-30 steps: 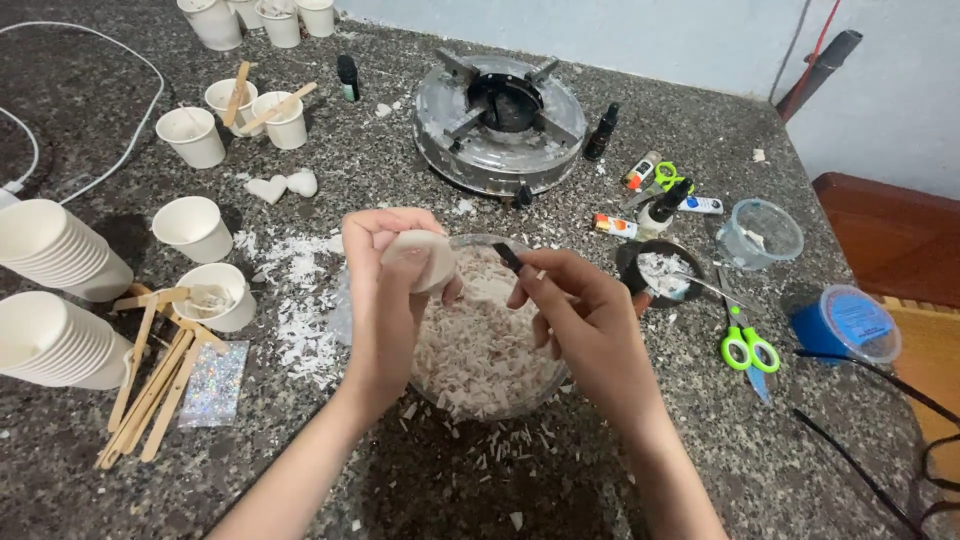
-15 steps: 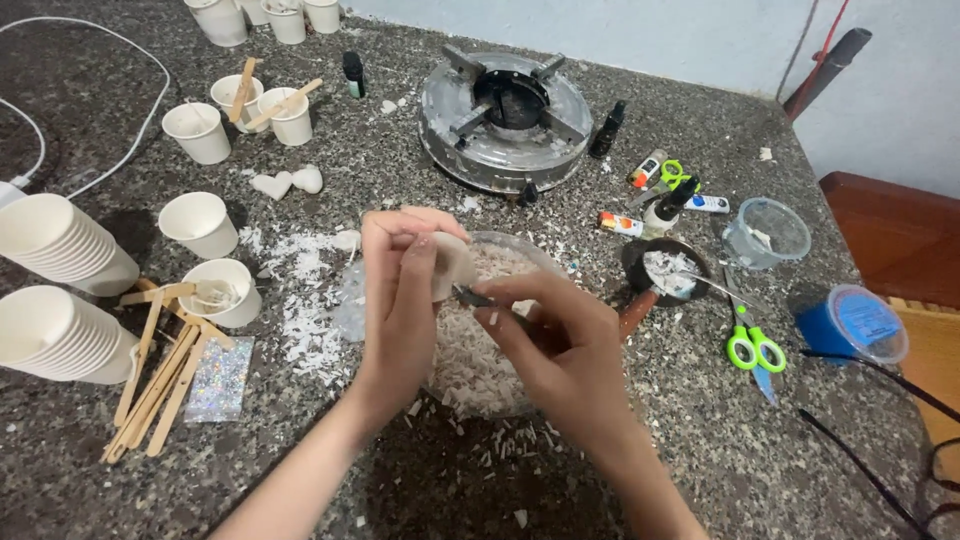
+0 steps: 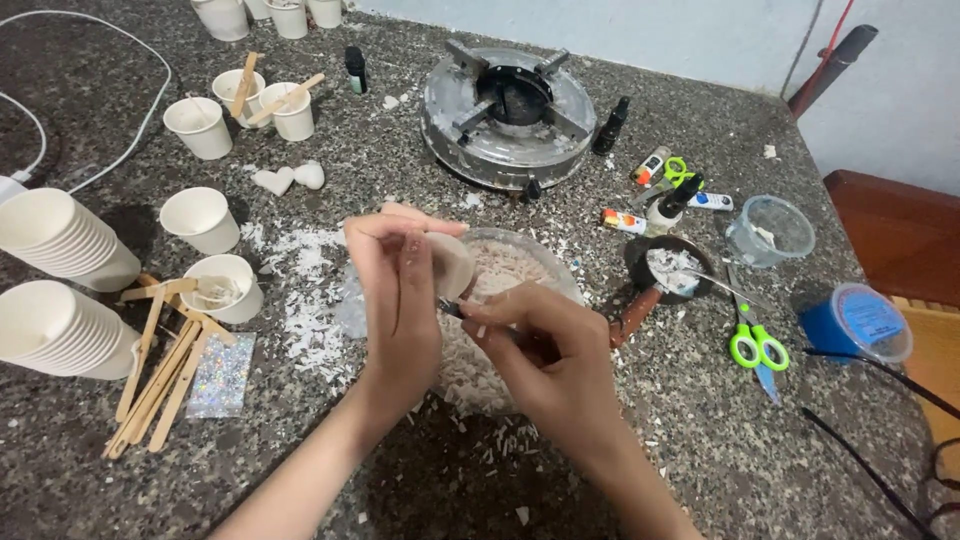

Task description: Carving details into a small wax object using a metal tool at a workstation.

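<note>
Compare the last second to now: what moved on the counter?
Only the hands. The right hand, which was off to the right with its small blade, swung in against the left hand and the blade now meets the white wax piece over the clear bowl of shavings. The left hand kept hold of the piece. Cups, sticks, burner and scissors stayed put.

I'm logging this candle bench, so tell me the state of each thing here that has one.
left hand: holding a white wax piece over the bowl
right hand: gripping a small blade, tip at the wax
clear bowl: filled with wax shavings
gas burner: no flame visible
green scissors: lying closed
blue tub: lid on
paper cup stacks: lying on their sides
</note>
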